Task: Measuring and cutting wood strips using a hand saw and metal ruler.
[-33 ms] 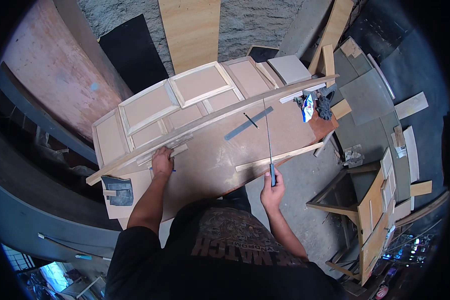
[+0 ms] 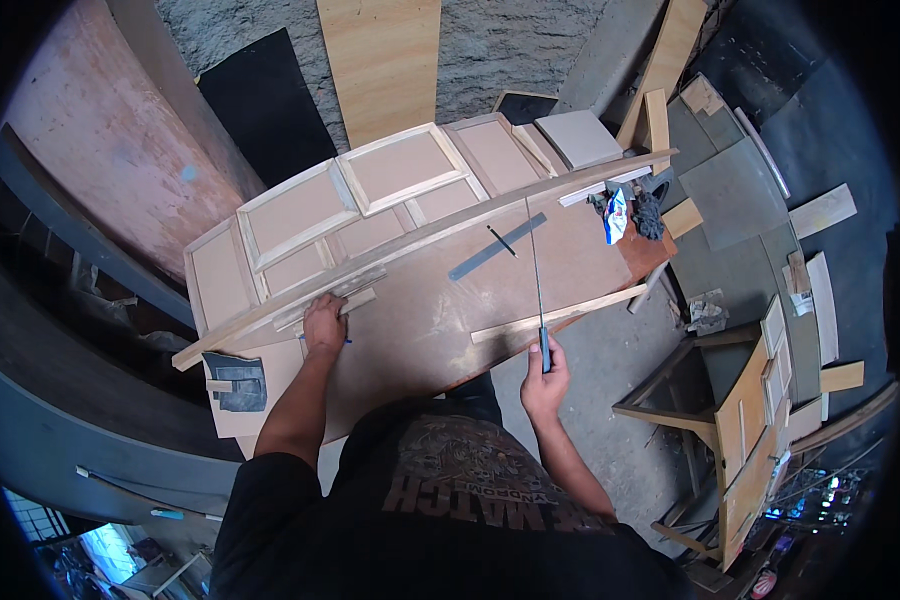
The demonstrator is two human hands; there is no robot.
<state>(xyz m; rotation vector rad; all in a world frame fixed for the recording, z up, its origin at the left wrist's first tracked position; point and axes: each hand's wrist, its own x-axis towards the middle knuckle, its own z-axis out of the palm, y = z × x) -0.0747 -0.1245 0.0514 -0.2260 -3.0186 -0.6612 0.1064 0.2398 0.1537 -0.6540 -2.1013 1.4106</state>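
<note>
My right hand (image 2: 545,380) is closed around the grey-blue handle of a handsaw (image 2: 540,270). Its thin blade, seen edge-on, points away from me over the brown board (image 2: 410,330) and a light wooden strip (image 2: 560,314) at the near right edge. On the left, my left hand (image 2: 324,324) grips a short wood piece (image 2: 358,301) beside a long wooden batten (image 2: 440,240); its fingertips are partly hidden. A blue pen-like thing (image 2: 349,341) shows by that hand. Between my hands and farther off, a dark pencil (image 2: 502,241) lies across a steel ruler (image 2: 490,250).
Framed panels (image 2: 400,172) lie beyond the batten. A blue-white packet (image 2: 616,216) and a dark crumpled cloth (image 2: 649,215) sit at the far right corner. A dark pad (image 2: 240,382) lies at the left end. A wooden stand (image 2: 730,440) is at the right.
</note>
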